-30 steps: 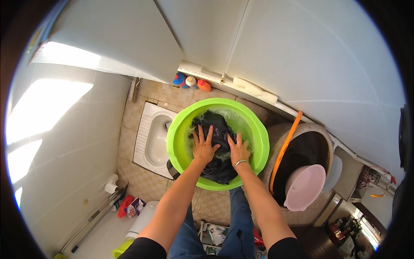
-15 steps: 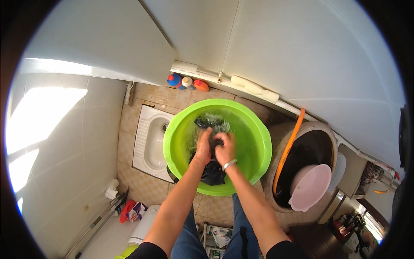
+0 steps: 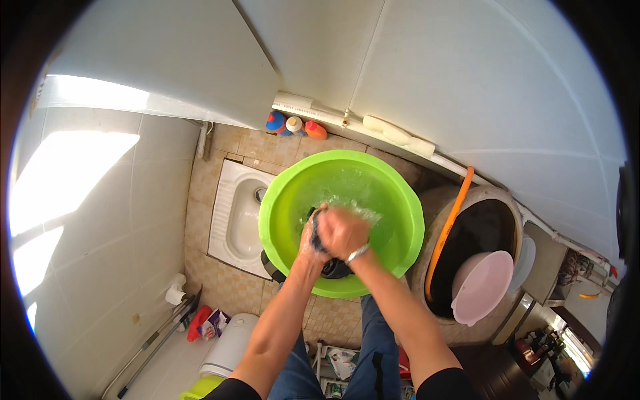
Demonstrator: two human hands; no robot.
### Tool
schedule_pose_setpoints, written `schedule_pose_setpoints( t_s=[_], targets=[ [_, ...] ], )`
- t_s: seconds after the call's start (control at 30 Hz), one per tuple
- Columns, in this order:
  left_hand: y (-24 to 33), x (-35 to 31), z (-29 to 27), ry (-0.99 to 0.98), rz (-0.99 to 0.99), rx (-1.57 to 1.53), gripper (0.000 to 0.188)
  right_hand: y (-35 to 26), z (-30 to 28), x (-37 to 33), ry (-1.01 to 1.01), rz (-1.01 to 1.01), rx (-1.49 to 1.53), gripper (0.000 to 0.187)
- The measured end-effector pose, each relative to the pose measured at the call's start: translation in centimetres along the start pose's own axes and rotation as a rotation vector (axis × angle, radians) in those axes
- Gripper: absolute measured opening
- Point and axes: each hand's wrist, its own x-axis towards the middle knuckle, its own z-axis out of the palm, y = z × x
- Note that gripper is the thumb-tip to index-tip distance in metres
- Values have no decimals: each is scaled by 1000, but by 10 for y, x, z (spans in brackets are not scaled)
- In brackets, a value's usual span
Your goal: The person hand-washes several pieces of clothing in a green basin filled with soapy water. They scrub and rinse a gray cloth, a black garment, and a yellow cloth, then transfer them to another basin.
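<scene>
Over the large green basin (image 3: 267, 227), both of my hands are pressed close together. My left hand (image 3: 311, 240) grips a black wet cloth (image 3: 336, 269), and part of it shows dark between my palms. My right hand (image 3: 344, 232), with a silver bracelet at its wrist, is closed in a fist against the same cloth and is smeared by motion. The lower part of the cloth hangs into the basin near its front rim. What kind of garment it is cannot be made out. Water (image 3: 347, 187) ripples and bubbles beyond my hands.
A squat toilet (image 3: 243, 217) lies left of the basin. To the right stands a big dark vat (image 3: 475, 223) with an orange hose (image 3: 448, 233) and a pink basin (image 3: 481, 287). Bottles (image 3: 293, 125) line the far wall. A white cylinder (image 3: 229, 343) sits at the lower left.
My hands have come together, drawing the cloth up and toward me. The black bundle that lay spread in the water is now mostly gathered at my hands.
</scene>
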Motion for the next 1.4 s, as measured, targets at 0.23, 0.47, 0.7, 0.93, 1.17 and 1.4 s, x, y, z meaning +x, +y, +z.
schedule_pose_setpoints(
  t_s=[0.23, 0.47, 0.7, 0.93, 1.17, 1.4],
  targets=[
    [28, 24, -14, 419, 544, 1597, 63, 65, 12, -13, 25, 285, -33, 27],
    [15, 82, -81, 127, -148, 2704, 57, 101, 72, -26, -487, 465, -468, 56],
    [17, 102, -66, 205, 341, 1459, 36, 69, 60, 15, 51, 368, 90, 26],
    [22, 39, 21, 264, -229, 218, 37, -65, -29, -46, 95, 107, 489, 16],
    [0, 13, -13, 242, 54, 183, 31, -54, -16, -38, 94, -294, 140, 20],
    [14, -4, 9, 333, -179, 114, 41, 44, -5, 21, 96, 239, 104, 25]
  ],
)
